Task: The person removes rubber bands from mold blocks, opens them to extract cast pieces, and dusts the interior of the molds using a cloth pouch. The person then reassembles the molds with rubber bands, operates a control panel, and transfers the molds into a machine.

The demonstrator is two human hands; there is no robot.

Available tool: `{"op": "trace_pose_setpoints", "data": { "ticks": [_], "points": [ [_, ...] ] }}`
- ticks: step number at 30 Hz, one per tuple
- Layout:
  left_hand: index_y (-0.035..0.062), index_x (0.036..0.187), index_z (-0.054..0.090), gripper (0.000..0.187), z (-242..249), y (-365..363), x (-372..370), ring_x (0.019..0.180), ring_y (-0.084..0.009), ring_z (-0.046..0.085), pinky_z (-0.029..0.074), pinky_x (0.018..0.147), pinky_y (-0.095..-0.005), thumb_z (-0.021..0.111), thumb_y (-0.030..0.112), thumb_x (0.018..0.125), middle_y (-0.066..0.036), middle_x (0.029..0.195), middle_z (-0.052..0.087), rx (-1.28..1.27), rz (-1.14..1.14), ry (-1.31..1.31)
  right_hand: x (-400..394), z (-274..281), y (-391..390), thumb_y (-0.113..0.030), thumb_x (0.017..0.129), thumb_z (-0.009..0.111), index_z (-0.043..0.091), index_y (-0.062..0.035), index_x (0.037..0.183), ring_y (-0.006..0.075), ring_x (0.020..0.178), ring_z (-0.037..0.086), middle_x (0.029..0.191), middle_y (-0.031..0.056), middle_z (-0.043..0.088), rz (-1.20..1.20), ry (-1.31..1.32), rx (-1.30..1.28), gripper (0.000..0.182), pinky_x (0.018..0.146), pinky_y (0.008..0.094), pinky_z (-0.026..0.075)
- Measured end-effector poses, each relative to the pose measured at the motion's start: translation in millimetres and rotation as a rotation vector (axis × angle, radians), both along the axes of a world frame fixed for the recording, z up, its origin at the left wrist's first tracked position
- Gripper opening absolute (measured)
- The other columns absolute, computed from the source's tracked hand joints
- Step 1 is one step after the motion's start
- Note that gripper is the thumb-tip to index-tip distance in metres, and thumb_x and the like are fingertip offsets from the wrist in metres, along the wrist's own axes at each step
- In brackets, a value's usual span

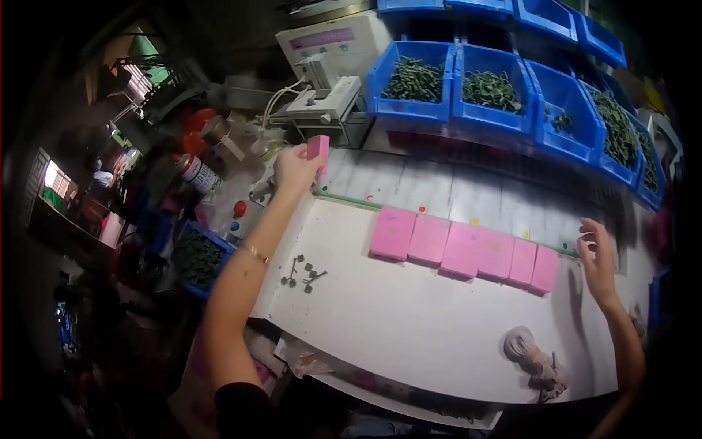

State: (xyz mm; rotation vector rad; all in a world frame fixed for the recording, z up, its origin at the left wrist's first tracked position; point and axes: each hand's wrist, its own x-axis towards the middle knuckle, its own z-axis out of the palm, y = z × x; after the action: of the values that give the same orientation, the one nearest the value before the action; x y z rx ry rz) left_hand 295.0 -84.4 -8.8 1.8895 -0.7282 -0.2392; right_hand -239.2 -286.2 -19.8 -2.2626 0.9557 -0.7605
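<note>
White tbl (409, 314): pink blks (462, 249) in row, dark pcs (308, 288) lt, greyish bundle (537, 362) rt.

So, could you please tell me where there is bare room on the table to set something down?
The widest free patch of white table lies in front of the pink blocks, between the small dark pieces and the cloth bundle. A narrower strip runs behind the blocks, below the blue bins. It is crowded left of the table, around the can.

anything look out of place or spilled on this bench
Mainly the loose dark pieces on the white tabletop, left of the row of pink blocks; similar bits sit in blue bins, so these could be strays. The row's near edge is slightly uneven.
</note>
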Motion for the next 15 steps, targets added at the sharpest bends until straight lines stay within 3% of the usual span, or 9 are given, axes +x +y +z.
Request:
{"op": "trace_pose_setpoints", "data": {
  "ticks": [1, 2, 4, 5, 7, 11, 13, 14, 15],
  "points": [
    [0.0022, 0.089, 0.067, 0.027, -7, -11, 18, 0.078, -0.0182, 0.065, 0.051, 0.07, -0.0308, 0.071, 0.021, 0.07, -0.009, 0.081, 0.067, 0.116, 0.073, -0.17, 12, 9, 8, -0.008, 0.08, 0.062, 0.045, -0.0033, 0.126, 0.0223, 0.098, 0.055, 0.109, 0.0144, 0.052, 0.089, 0.104, -0.101, 0.048, 0.08, 0.0303, 0.046],
    [0.0031, 0.087, 0.068, 0.03, -4, -19, 24, 0.081, -0.0225, 0.066, 0.051, 0.071, -0.0337, 0.074, 0.024, 0.067, -0.012, 0.083, 0.069, 0.232, 0.144, -0.337, 20, 12, 13, -0.008, 0.08, 0.062, 0.045, -0.0033, 0.126, 0.0223, 0.098, 0.055, 0.109, 0.0144, 0.052, 0.091, 0.106, -0.104, 0.048, 0.08, 0.0303, 0.046],
    [0.004, 0.085, 0.068, 0.03, -5, -32, 30, 0.082, -0.0272, 0.066, 0.051, 0.073, -0.0365, 0.074, 0.028, 0.067, -0.013, 0.085, 0.068, 0.296, 0.179, -0.446, 32, 15, 25, -0.005, 0.072, 0.068, 0.042, -0.0018, 0.129, 0.034, 0.115, 0.047, 0.123, 0.0216, 0.045, 0.289, 0.285, -0.302, 0.063, 0.096, 0.0389, 0.039],
    [0.0049, 0.083, 0.068, 0.032, -4, -35, 28, 0.084, -0.0318, 0.065, 0.051, 0.075, -0.0394, 0.074, 0.032, 0.067, -0.014, 0.087, 0.068, 0.364, 0.209, -0.556, 36, 18, 34, -0.005, 0.072, 0.068, 0.042, -0.0018, 0.129, 0.034, 0.115, 0.047, 0.123, 0.0216, 0.045, 0.292, 0.291, -0.3, 0.063, 0.096, 0.0389, 0.039],
    [0.0051, 0.085, 0.067, 0.033, -4, -39, 27, 0.085, -0.0332, 0.064, 0.051, 0.075, -0.0404, 0.073, 0.033, 0.069, -0.015, 0.087, 0.068, 0.429, 0.211, -0.517, 41, 25, 49, -0.006, 0.067, 0.072, 0.038, 0.0, 0.132, 0.0393, 0.125, 0.036, 0.134, 0.0232, 0.036, 0.435, 0.427, -0.076, 0.074, 0.105, 0.0432, 0.03],
    [0.0056, 0.096, 0.064, 0.034, -17, -47, 30, 0.096, -0.035, 0.059, 0.048, 0.081, -0.0425, 0.069, 0.032, 0.076, -0.018, 0.098, 0.063, 0.547, 0.192, -0.563, 37, 5, 53, -0.008, 0.063, 0.076, 0.035, 0.0015, 0.133, 0.0398, 0.122, 0.037, 0.133, 0.0227, 0.037, 0.381, 0.358, -0.162, 0.082, 0.104, 0.0436, 0.031],
    [0.0047, 0.101, 0.062, 0.033, -18, -41, 1, 0.106, -0.0361, 0.051, 0.043, 0.087, -0.0434, 0.066, 0.028, 0.08, -0.019, 0.107, 0.057, 0.486, 0.111, -0.84, 39, -3, 55, -0.007, 0.062, 0.075, 0.036, 0.0015, 0.133, 0.0398, 0.121, 0.038, 0.131, 0.0227, 0.038, 0.305, 0.346, -0.129, 0.081, 0.103, 0.0434, 0.032],
    [0.0031, 0.104, 0.06, 0.035, -17, -43, -15, 0.113, -0.0358, 0.045, 0.039, 0.093, -0.0421, 0.066, 0.028, 0.08, -0.017, 0.114, 0.052, 0.414, 0.022, -0.817, 37, -1, 59, -0.006, 0.062, 0.074, 0.036, 0.0015, 0.133, 0.0397, 0.119, 0.039, 0.129, 0.0227, 0.039, 0.257, 0.318, -0.111, 0.08, 0.102, 0.0433, 0.033],
    [0.0013, 0.102, 0.06, 0.033, -17, -43, -44, 0.107, -0.0353, 0.049, 0.041, 0.09, -0.0416, 0.066, 0.024, 0.079, -0.017, 0.109, 0.055, 0.237, -0.01, -0.928, 39, 8, 67, -0.006, 0.063, 0.071, 0.037, 0.0019, 0.131, 0.0393, 0.116, 0.041, 0.126, 0.0226, 0.041, 0.222, 0.305, -0.14, 0.077, 0.1, 0.0436, 0.035]
  ]
}}
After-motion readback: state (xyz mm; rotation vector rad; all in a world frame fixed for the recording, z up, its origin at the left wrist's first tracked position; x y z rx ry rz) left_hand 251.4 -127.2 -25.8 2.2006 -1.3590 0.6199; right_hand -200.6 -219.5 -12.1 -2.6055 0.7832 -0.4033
